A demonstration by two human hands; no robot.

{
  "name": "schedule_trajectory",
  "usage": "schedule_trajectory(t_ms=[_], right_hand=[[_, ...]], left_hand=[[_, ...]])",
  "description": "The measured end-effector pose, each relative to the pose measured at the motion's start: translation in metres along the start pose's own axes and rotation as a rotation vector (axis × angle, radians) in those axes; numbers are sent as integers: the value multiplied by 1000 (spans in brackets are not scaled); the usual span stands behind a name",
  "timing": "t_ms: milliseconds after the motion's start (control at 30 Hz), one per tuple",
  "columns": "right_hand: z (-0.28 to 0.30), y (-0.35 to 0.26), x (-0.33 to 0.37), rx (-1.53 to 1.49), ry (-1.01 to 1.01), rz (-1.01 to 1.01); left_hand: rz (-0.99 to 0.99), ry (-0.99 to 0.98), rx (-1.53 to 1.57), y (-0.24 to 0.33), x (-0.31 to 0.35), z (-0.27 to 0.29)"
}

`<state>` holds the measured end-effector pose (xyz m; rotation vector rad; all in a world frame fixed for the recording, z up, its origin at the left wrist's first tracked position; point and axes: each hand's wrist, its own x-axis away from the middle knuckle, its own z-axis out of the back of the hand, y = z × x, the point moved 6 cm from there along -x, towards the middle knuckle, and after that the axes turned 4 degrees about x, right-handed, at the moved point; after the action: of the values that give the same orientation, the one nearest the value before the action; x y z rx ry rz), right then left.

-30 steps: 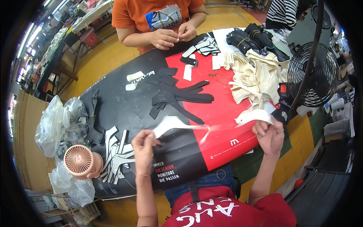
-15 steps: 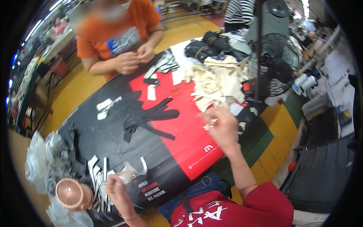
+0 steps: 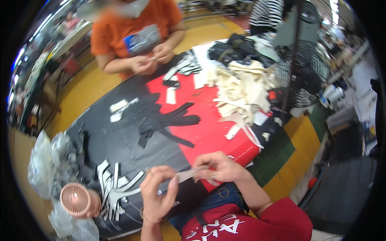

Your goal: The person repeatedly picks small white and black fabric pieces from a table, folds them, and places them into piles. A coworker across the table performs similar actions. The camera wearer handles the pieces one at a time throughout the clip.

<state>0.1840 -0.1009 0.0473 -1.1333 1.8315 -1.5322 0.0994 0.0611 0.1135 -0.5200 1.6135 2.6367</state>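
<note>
Here we are low over the near edge of the black-and-red covered tabletop [image 3: 100, 138], and a narrow, pale, flat strip [image 3: 186, 175] spans the gap between two bare hands! The left hand [image 3: 159, 193] has its left end pinched between thumb and forefinger; the right hand [image 3: 223, 168] matches it, fingers pressed together on the other end. Over on the left lies a tangle of white and grey flat strips [image 3: 116, 193], just beside a small round pink fan [image 3: 75, 200]. Mid-table, a fanned heap of black fabric strips [image 3: 165, 122] straddles the colour line, and beyond it to the right sprawls a crumpled cream fabric pile [image 3: 241, 88]. Across the way, a person in an orange T-shirt [image 3: 114, 38] holds both hands close together.
</note>
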Motion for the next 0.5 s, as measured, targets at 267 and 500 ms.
schedule_trajectory(t_ms=[267, 500], right_hand=[[31, 10, 18, 42, 234, -52], [48, 16, 38, 127, 359, -44]], left_hand=[[67, 128, -621, -113, -78, 29], [-84, 228, -680, -123, -84, 27]])
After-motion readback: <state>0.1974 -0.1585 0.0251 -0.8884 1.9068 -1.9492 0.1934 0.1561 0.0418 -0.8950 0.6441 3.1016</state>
